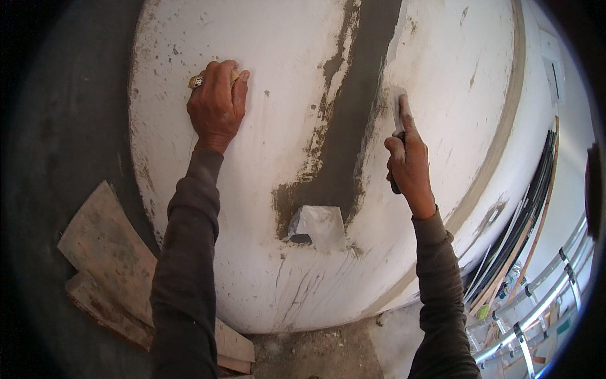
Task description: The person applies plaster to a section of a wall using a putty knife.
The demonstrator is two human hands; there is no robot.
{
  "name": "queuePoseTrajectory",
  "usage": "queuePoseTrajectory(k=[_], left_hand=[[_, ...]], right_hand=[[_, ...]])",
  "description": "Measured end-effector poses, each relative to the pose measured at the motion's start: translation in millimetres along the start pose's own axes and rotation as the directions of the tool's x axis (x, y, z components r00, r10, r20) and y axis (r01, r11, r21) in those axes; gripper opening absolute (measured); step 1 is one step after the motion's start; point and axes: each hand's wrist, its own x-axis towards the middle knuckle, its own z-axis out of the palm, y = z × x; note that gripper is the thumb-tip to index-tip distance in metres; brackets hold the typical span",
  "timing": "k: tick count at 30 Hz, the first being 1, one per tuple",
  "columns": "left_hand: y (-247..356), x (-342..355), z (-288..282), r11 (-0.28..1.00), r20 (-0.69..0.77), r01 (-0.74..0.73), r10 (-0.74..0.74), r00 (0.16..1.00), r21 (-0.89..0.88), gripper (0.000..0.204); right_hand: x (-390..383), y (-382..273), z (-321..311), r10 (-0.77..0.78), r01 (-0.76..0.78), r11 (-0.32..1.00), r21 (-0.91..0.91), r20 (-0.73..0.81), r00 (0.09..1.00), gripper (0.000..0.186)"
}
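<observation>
My left hand (218, 104) is closed against the white wall (265, 139), its fingers curled round a small yellowish piece that looks like a sponge, mostly hidden by the hand. A patterned ring shows on one finger. To the right, my right hand (411, 163) grips the dark handle of a putty knife (399, 117), with the index finger stretched along its blade. The blade lies at the wall, just right of a grey mortar strip (356, 107) with ragged edges. At the strip's lower end, clear plastic (322, 226) hangs over a small opening.
Dusty boards (110, 243) lean at the lower left, beside a dark grey wall (57, 145). On the right stand long dark pipes and wooden strips (536, 208), with an aluminium ladder (536, 312) nearer me. A second, narrower mortar strip (505, 120) runs down the wall's right side.
</observation>
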Motion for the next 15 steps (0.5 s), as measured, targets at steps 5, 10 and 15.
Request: queuePoseTrajectory(k=[5, 10, 15], left_hand=[[3, 2, 2, 1.0, 0.019, 0.018, -0.018, 1.0, 0.007, 0.018], [2, 0, 4, 1.0, -0.032, -0.027, 0.027, 0.999, -0.002, 0.018], [-2, -2, 6, 0.998, -0.023, -0.041, 0.042, 0.999, 0.042, 0.018]], right_hand=[[25, 28, 12, -0.136, 0.104, 0.965, -0.24, -0.118, 0.984, 0.067], [24, 26, 25, -0.186, 0.097, 0.897, -0.432, -0.169, 0.968, 0.064], [47, 9, 23, -0.155, 0.044, 0.875, -0.482, -0.193, 0.969, 0.061]])
